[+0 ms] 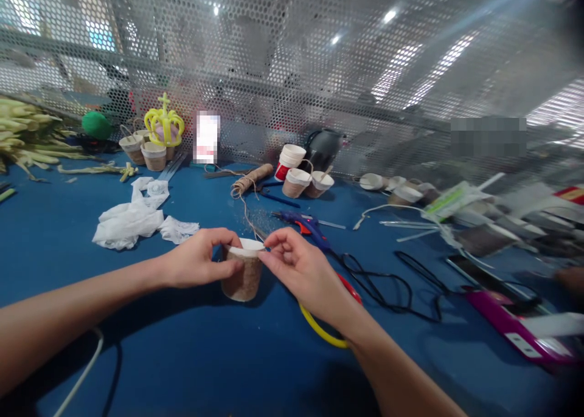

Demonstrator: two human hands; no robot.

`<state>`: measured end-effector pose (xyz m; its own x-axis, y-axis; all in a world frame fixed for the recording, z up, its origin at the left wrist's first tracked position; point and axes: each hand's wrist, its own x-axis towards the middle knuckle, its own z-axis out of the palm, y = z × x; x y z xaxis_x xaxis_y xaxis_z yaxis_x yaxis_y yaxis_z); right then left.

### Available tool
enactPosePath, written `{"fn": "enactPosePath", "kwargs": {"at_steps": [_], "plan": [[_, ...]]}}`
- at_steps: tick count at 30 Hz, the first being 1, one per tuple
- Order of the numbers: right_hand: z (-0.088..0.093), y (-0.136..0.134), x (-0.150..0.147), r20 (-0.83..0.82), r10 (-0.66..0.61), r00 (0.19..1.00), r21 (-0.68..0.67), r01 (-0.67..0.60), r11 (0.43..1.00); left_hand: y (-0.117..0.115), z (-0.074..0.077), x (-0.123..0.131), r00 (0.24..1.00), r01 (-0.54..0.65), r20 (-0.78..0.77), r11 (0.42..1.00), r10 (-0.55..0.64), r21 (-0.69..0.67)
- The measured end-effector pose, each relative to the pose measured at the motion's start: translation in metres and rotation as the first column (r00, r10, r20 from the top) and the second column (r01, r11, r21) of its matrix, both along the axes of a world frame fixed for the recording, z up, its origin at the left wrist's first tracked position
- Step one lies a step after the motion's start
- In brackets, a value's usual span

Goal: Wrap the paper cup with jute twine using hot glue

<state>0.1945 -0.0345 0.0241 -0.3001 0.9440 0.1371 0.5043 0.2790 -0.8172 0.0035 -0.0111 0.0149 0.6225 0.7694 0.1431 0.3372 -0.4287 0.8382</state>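
A small cup [244, 283] wrapped in brown burlap with a white rim stands upright in front of me. My left hand [201, 260] grips its left side, thumb outside and fingers over the rim. My right hand [303, 271] is closed in a pinch at the right of the rim. A thin twine [247, 213] runs from the twine roll [253, 179] to those fingertips, which hold it against the cup. Just beyond my right hand lies a blue glue gun [306, 224] with an orange trigger.
Crumpled white lace [130, 222] lies left. Finished-looking burlap cups [154, 155] and a yellow crown [164, 125] stand at the back. A yellow ring [319, 330] is partly under my right forearm. Black cable [387, 289] and a purple power strip [506, 326] lie right. A perforated metal panel [255, 82] rises behind.
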Motion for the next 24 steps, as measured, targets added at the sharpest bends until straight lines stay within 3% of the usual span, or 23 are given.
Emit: {"fn": "enactPosePath", "kwargs": {"at_steps": [11,24], "plan": [[0.0086,-0.0050,-0.0033,0.043,-0.027,0.999,0.053,0.025,0.998,0.0018,-0.0010,-0.0014,1.000,0.002,0.011,1.000,-0.002,-0.008],[0.0041,-0.0007,-0.0037,0.078,-0.038,0.996,0.035,0.035,0.999,0.0013,-0.0012,-0.0013,0.999,-0.011,0.036,1.000,0.012,-0.021]]}}
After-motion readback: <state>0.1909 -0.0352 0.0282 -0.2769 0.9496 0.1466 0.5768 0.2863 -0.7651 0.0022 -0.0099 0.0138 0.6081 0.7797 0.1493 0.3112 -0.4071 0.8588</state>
